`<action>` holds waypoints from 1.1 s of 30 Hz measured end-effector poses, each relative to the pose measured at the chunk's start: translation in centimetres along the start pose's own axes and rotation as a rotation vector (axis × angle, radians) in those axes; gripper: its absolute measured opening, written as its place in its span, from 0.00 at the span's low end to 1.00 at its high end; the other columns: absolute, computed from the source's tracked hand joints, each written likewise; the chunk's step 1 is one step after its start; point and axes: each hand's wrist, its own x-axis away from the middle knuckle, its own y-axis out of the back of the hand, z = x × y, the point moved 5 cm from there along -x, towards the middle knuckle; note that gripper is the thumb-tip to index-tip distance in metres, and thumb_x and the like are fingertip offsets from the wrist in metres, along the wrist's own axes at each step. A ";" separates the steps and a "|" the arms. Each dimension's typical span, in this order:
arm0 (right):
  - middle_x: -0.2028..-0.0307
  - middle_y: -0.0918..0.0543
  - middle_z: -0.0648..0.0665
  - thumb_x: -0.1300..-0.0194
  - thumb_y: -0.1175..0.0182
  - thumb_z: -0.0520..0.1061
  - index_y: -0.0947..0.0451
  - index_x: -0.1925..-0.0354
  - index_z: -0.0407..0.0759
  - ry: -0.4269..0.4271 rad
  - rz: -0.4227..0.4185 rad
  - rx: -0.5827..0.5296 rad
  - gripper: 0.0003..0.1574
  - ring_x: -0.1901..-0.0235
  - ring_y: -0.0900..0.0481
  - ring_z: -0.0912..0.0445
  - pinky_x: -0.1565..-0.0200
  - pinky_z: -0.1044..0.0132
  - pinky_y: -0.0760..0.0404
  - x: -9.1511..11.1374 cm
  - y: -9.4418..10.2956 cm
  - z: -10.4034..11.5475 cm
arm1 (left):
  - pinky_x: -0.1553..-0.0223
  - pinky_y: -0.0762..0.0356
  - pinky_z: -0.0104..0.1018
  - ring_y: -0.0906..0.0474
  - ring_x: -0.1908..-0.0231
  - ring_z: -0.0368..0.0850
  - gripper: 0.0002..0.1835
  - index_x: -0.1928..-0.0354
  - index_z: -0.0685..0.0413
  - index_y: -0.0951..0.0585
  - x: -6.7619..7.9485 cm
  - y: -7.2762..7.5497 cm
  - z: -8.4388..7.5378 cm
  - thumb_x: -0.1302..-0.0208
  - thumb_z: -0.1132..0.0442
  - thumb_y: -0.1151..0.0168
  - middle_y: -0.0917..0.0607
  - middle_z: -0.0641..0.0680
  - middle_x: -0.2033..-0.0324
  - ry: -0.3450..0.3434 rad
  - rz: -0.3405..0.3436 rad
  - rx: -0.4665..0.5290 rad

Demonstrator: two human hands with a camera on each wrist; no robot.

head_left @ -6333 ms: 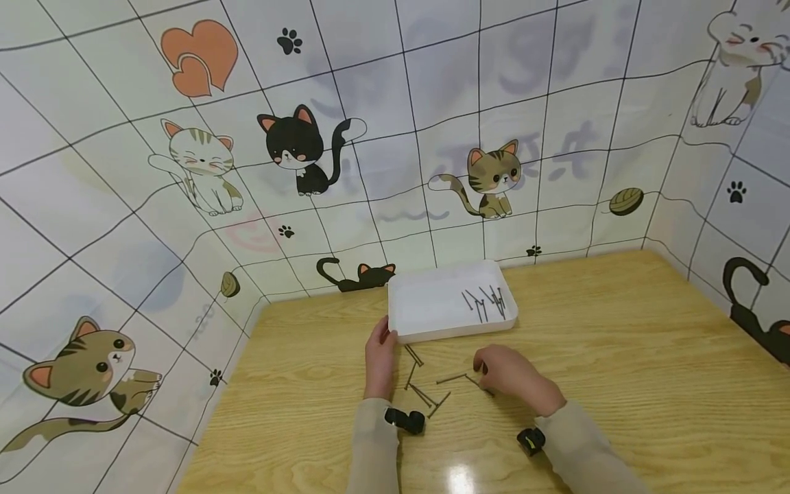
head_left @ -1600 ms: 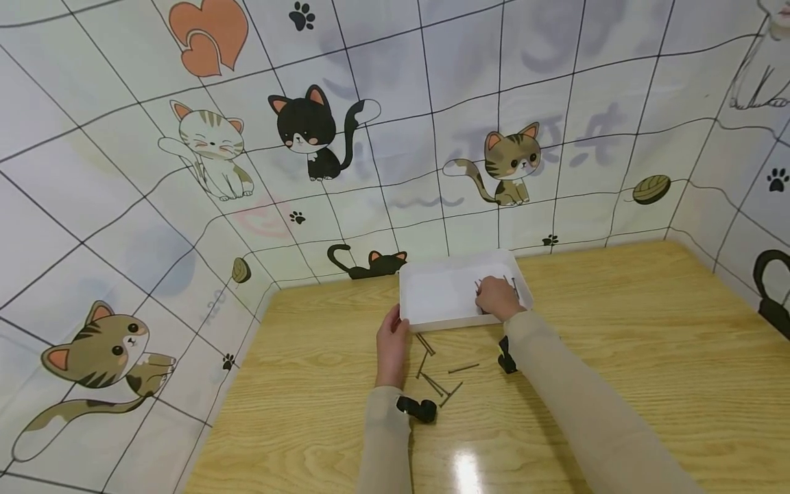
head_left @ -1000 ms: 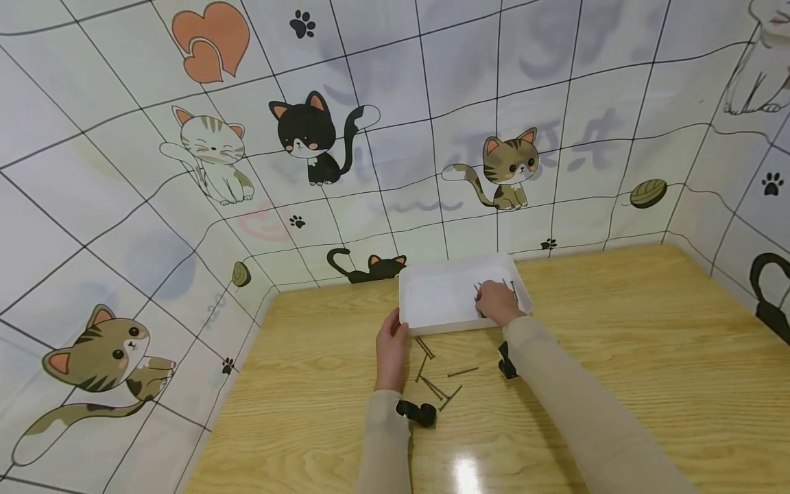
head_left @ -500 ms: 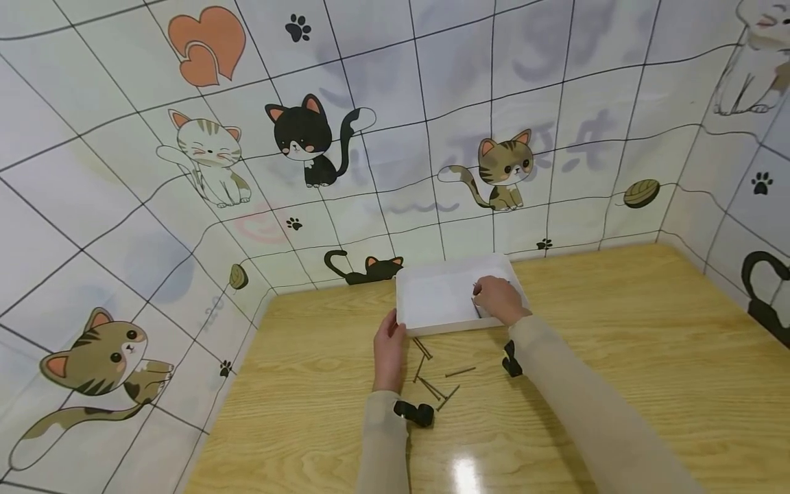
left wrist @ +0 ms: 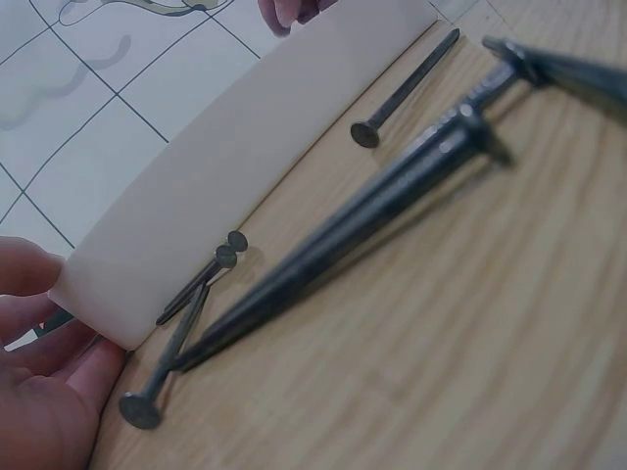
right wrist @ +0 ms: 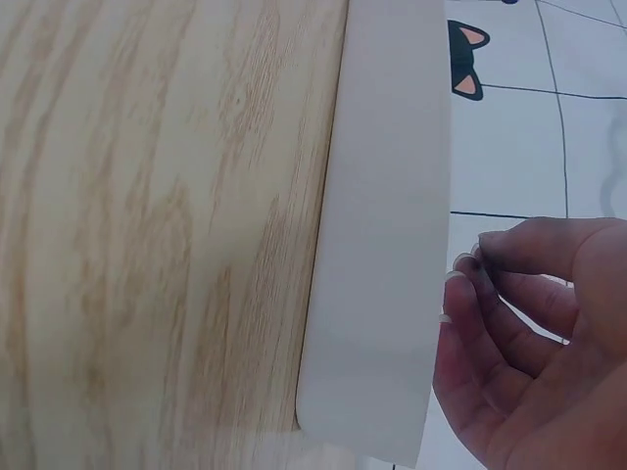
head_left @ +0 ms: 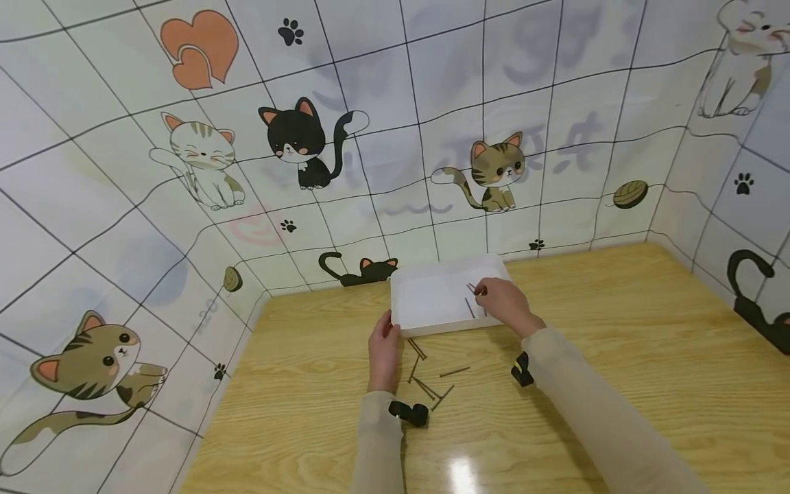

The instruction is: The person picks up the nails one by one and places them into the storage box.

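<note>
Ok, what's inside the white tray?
Some dark nails lie toward the right end of the white tray. The right hand covers part of that end, so their full number can't be seen.

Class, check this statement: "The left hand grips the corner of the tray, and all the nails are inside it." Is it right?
No: not all the nails are inside the tray. Several lie on the table, as the head view shows. The left hand does grip its corner.
</note>
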 end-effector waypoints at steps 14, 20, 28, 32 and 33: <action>0.64 0.20 0.44 0.38 0.46 0.46 0.22 0.58 0.40 0.095 -0.083 -0.098 0.14 0.65 0.24 0.51 0.65 0.56 0.27 3.0 0.0 0.6 | 0.42 0.41 0.41 0.40 0.40 0.45 0.23 0.37 0.52 0.35 -0.4 0.0 0.2 0.35 0.62 0.50 0.33 0.52 0.41 -0.001 -0.001 -0.005; 0.63 0.20 0.46 0.38 0.46 0.46 0.22 0.58 0.42 0.139 -0.081 -0.158 0.13 0.62 0.24 0.52 0.63 0.56 0.26 4.1 -0.6 0.6 | 0.41 0.43 0.43 0.41 0.39 0.47 0.24 0.37 0.52 0.36 -0.3 -0.1 0.3 0.35 0.62 0.51 0.34 0.54 0.40 -0.006 0.009 0.021; 0.64 0.19 0.48 0.37 0.47 0.47 0.22 0.58 0.44 0.118 -0.066 -0.247 0.12 0.64 0.24 0.55 0.64 0.59 0.25 5.6 -1.4 0.6 | 0.41 0.43 0.42 0.41 0.40 0.46 0.23 0.38 0.50 0.35 -0.4 -0.1 0.3 0.35 0.62 0.51 0.34 0.54 0.40 -0.009 0.010 0.023; 0.67 0.19 0.47 0.36 0.47 0.47 0.23 0.57 0.43 0.104 -0.049 -0.255 0.13 0.68 0.25 0.58 0.67 0.62 0.26 6.0 -1.8 0.7 | 0.42 0.41 0.43 0.40 0.40 0.47 0.23 0.38 0.51 0.35 -0.4 -0.1 0.3 0.35 0.63 0.51 0.33 0.54 0.40 -0.014 0.001 0.011; 0.67 0.19 0.47 0.36 0.47 0.47 0.23 0.57 0.42 0.105 -0.047 -0.257 0.13 0.69 0.25 0.58 0.67 0.62 0.26 6.1 -1.9 0.7 | 0.42 0.41 0.43 0.39 0.40 0.47 0.23 0.38 0.51 0.35 -0.4 -0.1 0.4 0.35 0.63 0.51 0.33 0.54 0.41 -0.014 0.000 0.009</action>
